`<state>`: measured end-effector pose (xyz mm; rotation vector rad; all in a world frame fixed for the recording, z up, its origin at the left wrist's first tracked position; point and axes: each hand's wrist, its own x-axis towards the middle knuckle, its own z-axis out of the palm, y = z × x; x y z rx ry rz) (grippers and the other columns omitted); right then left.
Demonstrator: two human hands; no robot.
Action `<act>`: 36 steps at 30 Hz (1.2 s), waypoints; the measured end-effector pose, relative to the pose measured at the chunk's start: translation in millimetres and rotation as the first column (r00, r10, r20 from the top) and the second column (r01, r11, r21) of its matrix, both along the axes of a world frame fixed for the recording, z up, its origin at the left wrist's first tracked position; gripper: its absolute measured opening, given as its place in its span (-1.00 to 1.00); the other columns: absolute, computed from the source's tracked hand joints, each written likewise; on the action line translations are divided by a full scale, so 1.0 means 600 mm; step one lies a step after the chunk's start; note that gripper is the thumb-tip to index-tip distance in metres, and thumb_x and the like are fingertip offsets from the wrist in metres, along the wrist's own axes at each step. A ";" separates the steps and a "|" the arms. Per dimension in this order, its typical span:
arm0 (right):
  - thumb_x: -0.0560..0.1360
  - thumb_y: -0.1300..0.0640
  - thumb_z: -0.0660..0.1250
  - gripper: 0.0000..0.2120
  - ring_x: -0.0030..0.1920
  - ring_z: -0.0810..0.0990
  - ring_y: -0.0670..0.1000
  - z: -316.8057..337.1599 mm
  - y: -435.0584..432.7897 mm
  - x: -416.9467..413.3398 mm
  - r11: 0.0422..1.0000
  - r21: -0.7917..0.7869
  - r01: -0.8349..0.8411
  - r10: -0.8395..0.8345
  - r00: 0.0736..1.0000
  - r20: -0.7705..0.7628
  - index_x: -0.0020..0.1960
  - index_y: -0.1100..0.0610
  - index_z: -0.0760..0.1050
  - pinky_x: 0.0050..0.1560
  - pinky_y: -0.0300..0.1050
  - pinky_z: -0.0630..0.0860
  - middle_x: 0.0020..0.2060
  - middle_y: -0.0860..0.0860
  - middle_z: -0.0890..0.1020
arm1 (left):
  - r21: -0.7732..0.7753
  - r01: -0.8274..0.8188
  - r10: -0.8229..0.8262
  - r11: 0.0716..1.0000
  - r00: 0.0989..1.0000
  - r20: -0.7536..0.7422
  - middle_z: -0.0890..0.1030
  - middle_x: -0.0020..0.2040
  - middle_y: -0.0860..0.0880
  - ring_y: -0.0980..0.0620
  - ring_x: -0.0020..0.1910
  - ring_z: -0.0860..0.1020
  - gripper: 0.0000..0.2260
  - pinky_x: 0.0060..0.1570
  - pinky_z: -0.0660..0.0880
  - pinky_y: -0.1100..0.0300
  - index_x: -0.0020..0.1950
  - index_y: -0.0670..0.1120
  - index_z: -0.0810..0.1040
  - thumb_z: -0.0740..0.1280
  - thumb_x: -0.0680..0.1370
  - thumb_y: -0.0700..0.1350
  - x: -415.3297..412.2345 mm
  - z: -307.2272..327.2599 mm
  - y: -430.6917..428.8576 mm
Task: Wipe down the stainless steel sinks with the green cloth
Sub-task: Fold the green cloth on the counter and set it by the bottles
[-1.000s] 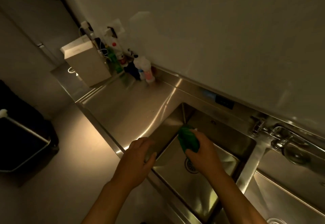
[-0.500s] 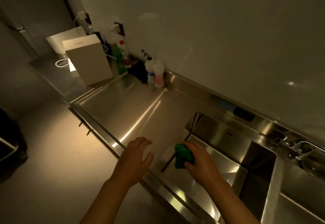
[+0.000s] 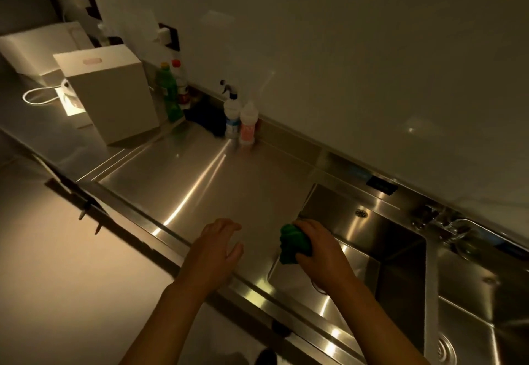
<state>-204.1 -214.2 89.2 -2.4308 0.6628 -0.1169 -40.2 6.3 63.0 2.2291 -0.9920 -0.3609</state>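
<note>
My right hand (image 3: pixel 320 253) grips a bunched green cloth (image 3: pixel 292 243) and holds it against the upper left edge of the left stainless steel sink (image 3: pixel 372 238), where the basin wall meets the drainboard. My left hand (image 3: pixel 213 247) rests on the steel drainboard (image 3: pixel 200 181) near its front lip, fingers spread and loosely bent, holding nothing. A second sink (image 3: pixel 469 293) lies to the right, past a narrow steel divider. The left sink's drain is hidden behind my right forearm.
A tap (image 3: pixel 446 223) stands behind the divider. Against the wall stand a spray bottle (image 3: pixel 231 112), a pink bottle (image 3: pixel 248 124), a green bottle (image 3: pixel 169 92) and a dark cloth (image 3: pixel 207 117). A white box (image 3: pixel 111 92) sits at the drainboard's left end.
My right hand has carried the cloth up from the left sink's inner wall to its upper left rim. My left hand slid slightly onto the drainboard. The camera view swung left.
</note>
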 end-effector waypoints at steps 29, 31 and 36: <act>0.32 -0.01 0.48 -0.16 0.30 0.35 -0.17 -0.080 -0.047 0.199 0.966 0.256 0.030 -0.072 0.985 0.156 0.55 -0.04 0.27 0.32 -0.33 0.30 0.30 -0.19 0.36 | 0.103 0.195 -0.218 0.975 0.928 0.301 0.42 0.50 0.03 -0.01 0.49 0.33 -0.82 0.42 0.20 0.13 -0.01 0.04 0.57 0.50 0.52 0.05 0.154 0.040 -0.199; 0.33 0.02 0.51 -0.16 0.34 0.35 -0.11 -0.086 -0.056 0.202 0.973 0.219 0.070 -0.102 0.985 0.138 0.55 -0.04 0.27 0.33 -0.26 0.30 0.37 -0.11 0.38 | 0.080 0.220 -0.234 0.972 0.915 0.327 0.44 0.49 -0.01 -0.05 0.48 0.35 -0.82 0.42 0.20 0.11 -0.02 0.00 0.59 0.52 0.52 0.04 0.170 0.047 -0.208; 0.29 0.02 0.55 -0.35 0.32 0.40 0.00 -0.091 -0.062 0.219 0.977 0.074 0.201 -0.210 0.968 0.136 0.35 0.03 0.50 0.26 -0.29 0.29 0.32 -0.02 0.44 | 0.013 0.262 -0.249 0.965 0.900 0.357 0.47 0.47 -0.09 -0.17 0.47 0.38 -0.84 0.46 0.27 -0.05 0.06 -0.05 0.62 0.52 0.52 -0.12 0.229 0.062 -0.216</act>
